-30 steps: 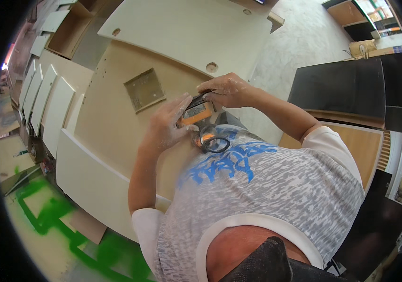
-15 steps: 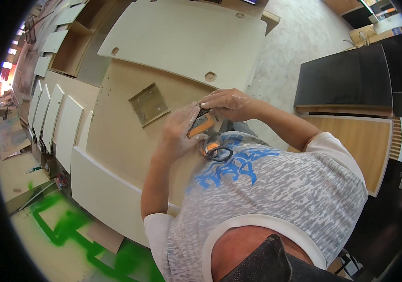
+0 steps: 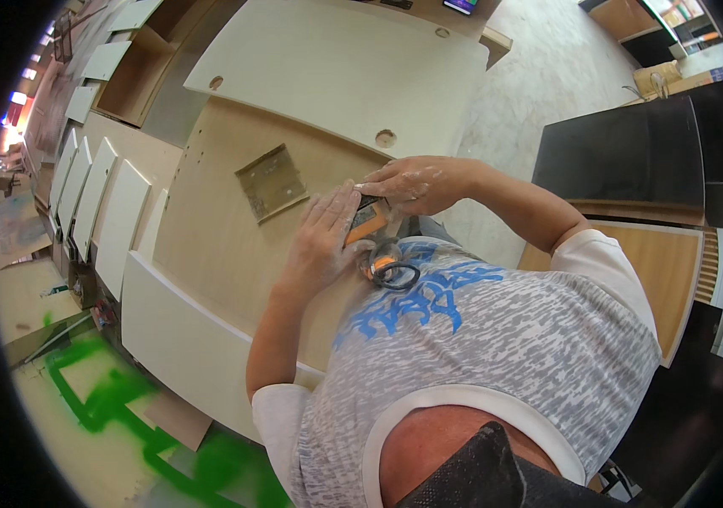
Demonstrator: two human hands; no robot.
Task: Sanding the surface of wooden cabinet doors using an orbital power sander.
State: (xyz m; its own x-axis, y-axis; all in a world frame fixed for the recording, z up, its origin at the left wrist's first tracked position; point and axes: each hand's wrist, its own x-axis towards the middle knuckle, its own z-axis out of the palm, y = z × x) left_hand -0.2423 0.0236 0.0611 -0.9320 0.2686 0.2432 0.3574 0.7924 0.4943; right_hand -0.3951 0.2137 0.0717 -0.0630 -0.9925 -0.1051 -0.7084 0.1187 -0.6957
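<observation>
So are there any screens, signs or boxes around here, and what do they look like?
Screen: top edge, on the far end of the pale boards; small dark slab with a glowing blue-purple face.
Shirt print: on the person's chest below both hands; blue scrawled shapes on grey-white fabric.
No packages can be told.

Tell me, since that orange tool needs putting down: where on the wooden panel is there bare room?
Bare wood lies left of the metal plate toward the white edge strip. It is crowded where the left hand and right hand hold the orange tool.
</observation>
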